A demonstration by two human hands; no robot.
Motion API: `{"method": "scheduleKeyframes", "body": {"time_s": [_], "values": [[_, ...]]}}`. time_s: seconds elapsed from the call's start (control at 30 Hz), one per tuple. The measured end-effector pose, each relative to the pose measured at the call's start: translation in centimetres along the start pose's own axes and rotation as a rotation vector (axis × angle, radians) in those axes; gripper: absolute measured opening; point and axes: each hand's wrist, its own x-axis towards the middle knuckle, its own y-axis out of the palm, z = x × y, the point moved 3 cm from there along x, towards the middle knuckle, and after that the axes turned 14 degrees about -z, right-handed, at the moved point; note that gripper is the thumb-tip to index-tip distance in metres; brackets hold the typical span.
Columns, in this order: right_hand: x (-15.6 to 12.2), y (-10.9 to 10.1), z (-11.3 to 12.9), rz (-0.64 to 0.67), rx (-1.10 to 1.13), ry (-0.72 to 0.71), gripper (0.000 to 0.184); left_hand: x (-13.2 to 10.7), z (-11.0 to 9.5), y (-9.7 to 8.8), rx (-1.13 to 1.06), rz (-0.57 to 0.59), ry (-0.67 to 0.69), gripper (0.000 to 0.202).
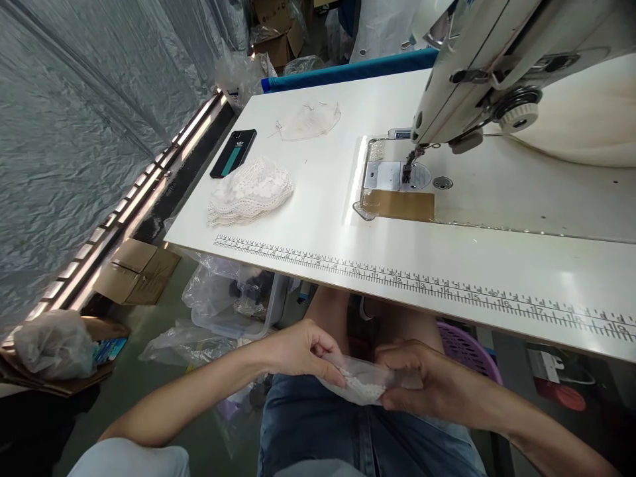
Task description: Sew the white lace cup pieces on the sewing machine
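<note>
Above my lap, just off the table's front edge, both hands hold a piece of sheer white fabric with lace [365, 389]. My left hand [311, 351] pinches its left end between thumb and fingers. The other end is gripped by my right hand [422, 381], its thumb below and fingers above. A stack of white lace pieces [252, 192] lies on the table's left part. Behind it rests another thin sheer piece [309, 122], spread flat.
The white sewing table [318, 218] has a printed ruler along its front edge. A sewing machine [462, 73] stands at right. Next to the lace stack lies a dark phone [233, 154]. Below are a plastic bin [273, 301], a cardboard box [136, 271] and a purple basket [470, 348].
</note>
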Motion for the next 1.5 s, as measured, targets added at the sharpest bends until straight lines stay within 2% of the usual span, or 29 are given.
{"method": "scheduleKeyframes", "body": {"time_s": [0.07,0.27,0.5,0.73,0.87,1.0,1.17,1.3,1.5], "values": [[0.2,-0.1,0.3,0.036,0.017,0.007,0.024,-0.1,0.1,-0.2,-0.006,0.013,-0.008,0.024],[0.2,0.0,0.1,0.027,0.069,0.028,0.020,-0.5,0.6,-0.1,-0.050,-0.028,-0.031,0.024],[0.4,0.2,0.4,0.113,0.199,0.039,0.034,-1.2,1.2,-0.2,-0.073,-0.065,-0.051,0.025],[0.1,-0.3,0.4,0.158,0.243,0.048,0.036,-1.2,1.5,0.1,-0.063,-0.029,-0.016,0.027],[-0.2,-0.1,0.1,0.146,0.246,0.074,0.036,-0.8,1.2,0.7,-0.098,-0.042,-0.011,0.028],[-0.1,0.2,0.0,0.114,0.193,0.042,0.034,-0.9,0.5,1.0,-0.090,-0.030,0.007,0.028],[-0.3,0.2,-0.3,0.143,0.187,0.042,0.035,-1.1,0.5,1.0,-0.025,-0.042,0.027,0.024],[-0.1,0.7,-0.3,0.091,0.124,0.042,0.030,-0.9,0.6,1.5,-0.038,-0.005,0.057,0.026],[0.5,1.2,0.0,0.096,0.292,0.044,0.032,-0.9,0.0,1.2,0.049,-0.034,0.078,0.025]]}}
